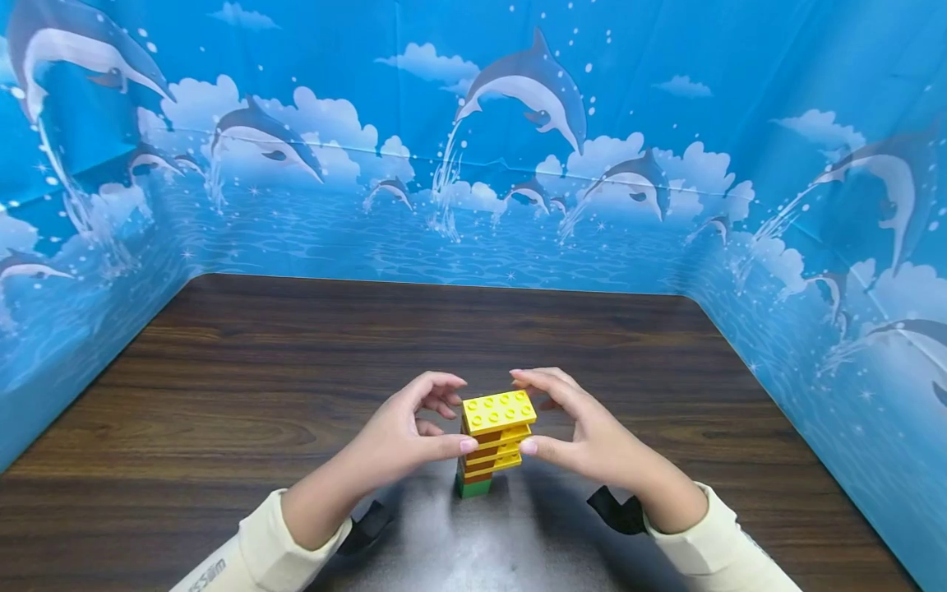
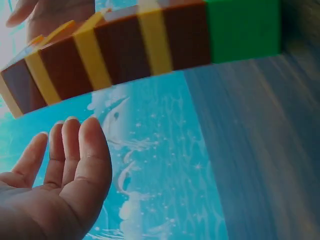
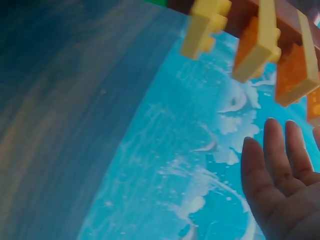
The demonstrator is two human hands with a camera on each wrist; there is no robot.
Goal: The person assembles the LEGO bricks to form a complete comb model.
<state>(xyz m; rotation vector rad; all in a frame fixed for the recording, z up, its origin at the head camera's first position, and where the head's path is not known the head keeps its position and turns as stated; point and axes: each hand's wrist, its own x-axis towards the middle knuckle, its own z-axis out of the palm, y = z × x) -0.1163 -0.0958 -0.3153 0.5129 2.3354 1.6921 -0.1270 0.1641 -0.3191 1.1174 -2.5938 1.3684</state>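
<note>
A tower of toy building bricks stands on the table, near its front. At its foot is a green brick, with brown bricks and yellow bricks alternating above it. The yellow bricks stick out to the right, and a studded yellow brick tops the stack. My left hand is beside the tower's left side, fingers loosely bent and thumb tip close to the near face. On the opposite side, my right hand has relaxed fingers, its thumb tip near the yellow overhangs. Neither hand grips a brick.
The dark wood-grain table stretches behind and to both sides of the tower. A blue dolphin-print sheet rises along its back and sides. Black straps hang at both wrists, by the cream sleeves.
</note>
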